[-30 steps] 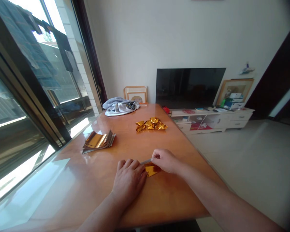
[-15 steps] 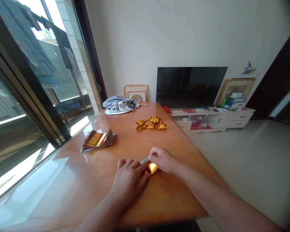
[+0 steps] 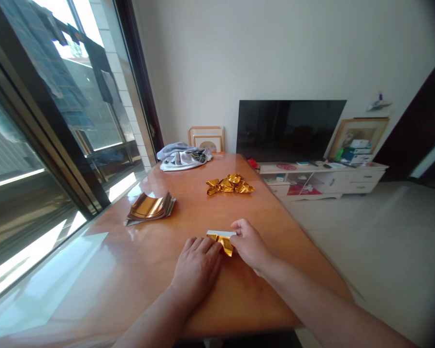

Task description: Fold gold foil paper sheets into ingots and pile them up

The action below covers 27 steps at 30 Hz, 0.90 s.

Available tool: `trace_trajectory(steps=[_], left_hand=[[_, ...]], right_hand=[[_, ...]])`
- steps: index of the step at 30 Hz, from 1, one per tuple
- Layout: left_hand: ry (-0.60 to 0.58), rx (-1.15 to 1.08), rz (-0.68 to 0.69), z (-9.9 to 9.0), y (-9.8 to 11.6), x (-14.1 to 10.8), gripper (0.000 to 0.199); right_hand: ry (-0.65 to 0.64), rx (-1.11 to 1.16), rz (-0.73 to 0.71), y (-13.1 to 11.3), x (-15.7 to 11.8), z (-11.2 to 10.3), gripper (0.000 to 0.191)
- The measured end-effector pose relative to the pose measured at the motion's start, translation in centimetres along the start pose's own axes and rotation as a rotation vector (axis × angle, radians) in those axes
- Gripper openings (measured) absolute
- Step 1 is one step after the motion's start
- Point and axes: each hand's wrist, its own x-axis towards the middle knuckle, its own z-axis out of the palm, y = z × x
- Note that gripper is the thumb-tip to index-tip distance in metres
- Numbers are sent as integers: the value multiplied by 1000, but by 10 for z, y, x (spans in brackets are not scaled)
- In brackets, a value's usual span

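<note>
Gold foil paper (image 3: pixel 222 244) lies folded on the wooden table (image 3: pixel 137 251), near the table's front edge and between my hands. Its pale, silvery back shows as a strip along the far side, and its gold face is creased.

My right hand (image 3: pixel 248 244) grasps the foil's right end between thumb and fingers. My left hand (image 3: pixel 197 268) is not clenched: it lies palm-down on the tabletop, fingers extended, with the fingertips (image 3: pixel 214 245) touching the foil's near-left side and holding it down.

Farther up the table, to my left, sits a stack of gold foil sheets (image 3: pixel 150 207), with its top sheets curling upward. Straight ahead lies a cluster of folded gold foil pieces (image 3: pixel 229 184), well apart from both hands. A grey garment (image 3: pixel 184 159) is bunched at the far end.

Beyond the table stand a flat-screen television (image 3: pixel 292 130) and a white TV cabinet (image 3: pixel 304 186). A glass sliding door (image 3: pixel 58 125) runs along my left.
</note>
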Motion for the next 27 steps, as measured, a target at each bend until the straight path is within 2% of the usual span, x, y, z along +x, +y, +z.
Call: trace_trajectory(steps=[3,5,8,10,16,21,27], left_hand=[[-50,-6,15,2,-2,0,17],[-73,-8,23,3,-2,0,16],[-76,3,36,2,1,0,14],[-69,19,52,1,3,1,14],[-63,49,92,2,5,2,20],[-72,55,92,2,6,2,24],[-103,12,53,-4,8,4,30]], right_hand=[[-106,-3,57,-1,-6,-2,30],[-167,-97,31,-4,-5,-10,23],[-117,-321,-131,-12,2,-26,14],[-129,-374,-212,-19,7,-37,14],[-438,-509,-419,-28,10,-48,18],[-502,-663,-439,-19,11,-53,21],[-525,-632,-446,-12,12,-59,25]])
